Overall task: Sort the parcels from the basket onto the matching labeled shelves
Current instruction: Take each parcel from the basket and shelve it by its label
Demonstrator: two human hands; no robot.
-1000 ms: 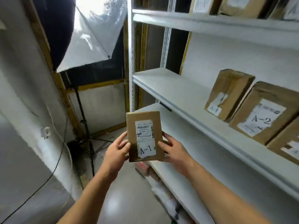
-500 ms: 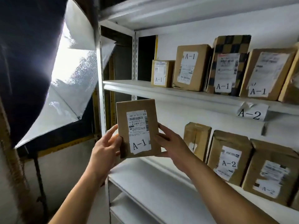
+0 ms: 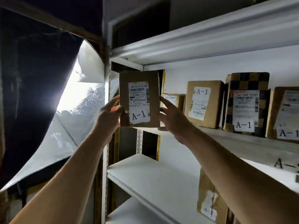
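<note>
A brown parcel (image 3: pixel 139 99) marked A-1 is held upright between both hands at the left end of the shelf (image 3: pixel 242 139) that carries the other A-1 parcels. It is gripped on its left edge by the left hand (image 3: pixel 110 116), with the thumb laid on the front face, and on its right edge by the right hand (image 3: pixel 172 118), whose fingers are curled round that side. Whether its lower edge is resting on the shelf board cannot be told.

Just behind the right hand a small box (image 3: pixel 175 101) is partly covered by the fingers and by the held parcel. Further along the shelf a taller box (image 3: pixel 203 104) marked A-1 is seen, then a chequered parcel (image 3: pixel 246 102) with the same mark, then a fourth box (image 3: pixel 284 113) cut off by the right edge of the view.

On the shelf below, a box (image 3: pixel 208 199) is largely hidden by the right forearm; its label is blurred. A shelf tag (image 3: pixel 283 164) reading "A-" is cut off at the right.

To the left of the upright post (image 3: pixel 106 88) a bright softbox (image 3: pixel 77 101) is seen.
</note>
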